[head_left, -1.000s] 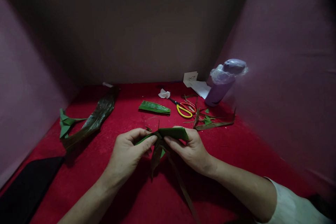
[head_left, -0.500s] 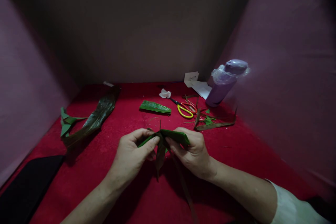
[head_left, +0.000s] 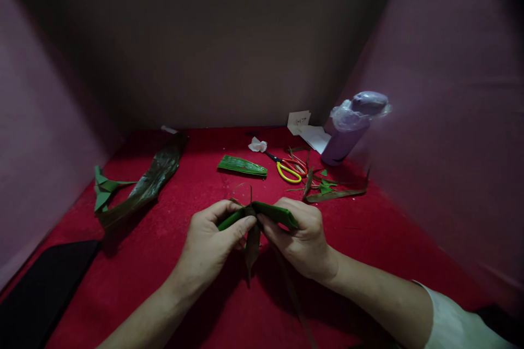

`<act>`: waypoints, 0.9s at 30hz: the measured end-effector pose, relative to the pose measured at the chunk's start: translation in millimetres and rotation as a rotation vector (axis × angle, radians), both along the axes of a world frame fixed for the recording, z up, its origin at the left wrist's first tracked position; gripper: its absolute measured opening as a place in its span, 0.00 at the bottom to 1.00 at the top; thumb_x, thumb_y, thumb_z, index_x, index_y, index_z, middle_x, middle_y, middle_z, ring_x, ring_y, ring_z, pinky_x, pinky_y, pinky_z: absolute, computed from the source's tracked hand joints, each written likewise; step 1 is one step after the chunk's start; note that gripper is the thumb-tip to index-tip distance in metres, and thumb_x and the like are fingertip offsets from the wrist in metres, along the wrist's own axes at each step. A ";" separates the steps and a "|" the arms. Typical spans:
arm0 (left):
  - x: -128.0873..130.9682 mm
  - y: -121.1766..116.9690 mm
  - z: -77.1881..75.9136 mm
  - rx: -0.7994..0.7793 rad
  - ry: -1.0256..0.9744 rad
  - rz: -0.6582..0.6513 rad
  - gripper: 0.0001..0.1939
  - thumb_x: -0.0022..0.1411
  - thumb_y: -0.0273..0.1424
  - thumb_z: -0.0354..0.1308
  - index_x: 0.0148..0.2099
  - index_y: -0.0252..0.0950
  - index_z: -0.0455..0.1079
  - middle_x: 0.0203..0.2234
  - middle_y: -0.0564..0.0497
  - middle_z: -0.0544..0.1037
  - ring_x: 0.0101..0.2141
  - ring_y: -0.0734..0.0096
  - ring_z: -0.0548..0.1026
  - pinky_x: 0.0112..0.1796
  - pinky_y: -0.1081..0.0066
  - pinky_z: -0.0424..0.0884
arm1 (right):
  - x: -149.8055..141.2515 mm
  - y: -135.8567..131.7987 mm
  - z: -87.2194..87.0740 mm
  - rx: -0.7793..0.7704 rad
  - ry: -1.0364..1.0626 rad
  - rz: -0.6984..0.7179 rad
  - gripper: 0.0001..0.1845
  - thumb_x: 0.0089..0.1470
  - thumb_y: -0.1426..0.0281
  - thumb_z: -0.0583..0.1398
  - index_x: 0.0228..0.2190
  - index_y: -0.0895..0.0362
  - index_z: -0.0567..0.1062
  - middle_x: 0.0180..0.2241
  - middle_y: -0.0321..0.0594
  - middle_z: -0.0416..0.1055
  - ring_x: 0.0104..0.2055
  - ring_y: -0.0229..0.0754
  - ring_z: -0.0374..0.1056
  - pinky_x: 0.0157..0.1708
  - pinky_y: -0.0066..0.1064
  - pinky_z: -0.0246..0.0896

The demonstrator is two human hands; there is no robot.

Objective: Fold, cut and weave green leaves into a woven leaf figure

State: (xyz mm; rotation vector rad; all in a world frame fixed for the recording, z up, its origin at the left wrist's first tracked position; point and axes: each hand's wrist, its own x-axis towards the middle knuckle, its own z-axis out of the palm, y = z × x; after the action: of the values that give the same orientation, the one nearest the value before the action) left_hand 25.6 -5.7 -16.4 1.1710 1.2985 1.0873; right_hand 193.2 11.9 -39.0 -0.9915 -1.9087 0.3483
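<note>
In the middle of the view, both hands are closed on one folded green leaf (head_left: 275,212) with a brown leaf strip (head_left: 252,248) at its centre. My left hand (head_left: 215,240) pinches the left wing of the leaf, its thumb pressed near the middle. The right wing lies in my right hand (head_left: 305,237), whose thumb also presses close to the centre. One pointed end of the brown strip hangs down between the hands, and a long thin strip trails toward me below the right hand. The fingers behind the leaf are partly hidden.
Beyond the hands lie a folded green leaf piece (head_left: 242,166), yellow-and-red-handled scissors (head_left: 290,173), crumpled tissue (head_left: 257,145) and leaf scraps (head_left: 326,186). A purple container (head_left: 345,139) stands back right near white cards (head_left: 314,137). At left are a long dark leaf (head_left: 153,177), a folded leaf shape (head_left: 104,191) and a black flat object (head_left: 49,289).
The left hand has shifted slightly right, its thumb now nearer the right thumb at the leaf's centre. The hanging brown tip has moved a little right and down.
</note>
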 end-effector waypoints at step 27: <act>5.6 -0.9 4.8 -0.067 0.028 0.051 0.10 0.49 0.34 0.62 0.27 0.34 0.66 0.13 0.58 0.67 0.14 0.80 0.64 0.16 0.79 0.60 | 1.8 -1.0 0.4 0.066 -0.099 0.129 0.06 0.55 0.72 0.56 0.28 0.57 0.73 0.25 0.39 0.71 0.26 0.37 0.65 0.30 0.30 0.57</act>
State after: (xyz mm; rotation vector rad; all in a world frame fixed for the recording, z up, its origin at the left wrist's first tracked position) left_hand 31.2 -6.6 -11.5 1.1120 1.3826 1.0590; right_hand 195.0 10.8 -38.6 -0.8577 -2.0667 0.3132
